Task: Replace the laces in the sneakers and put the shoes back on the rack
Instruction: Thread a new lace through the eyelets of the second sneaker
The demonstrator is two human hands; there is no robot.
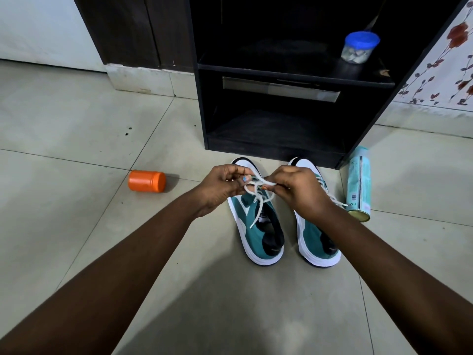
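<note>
A white lace is pinched in the curled fingers of both hands: one strand is held by the left hand, another by the right hand, and the strands are crossed in the gap between them. Both hands are held just above the left sneaker, whose toe is partly hidden behind the left hand; a loose end of the lace is seen hanging down over its tongue. Just beside it, under the right hand and wrist, the right sneaker is set on the tiled floor, with its own white lace trailing off to the right. Both shoes are teal with white soles, toes pointed away from the person.

Right of the right hand, a pale spray can is laid on its side. Left of the left hand, an orange jar is also lying on its side. Beyond both hands a black rack is standing, and a blue-lidded container is placed on its upper shelf.
</note>
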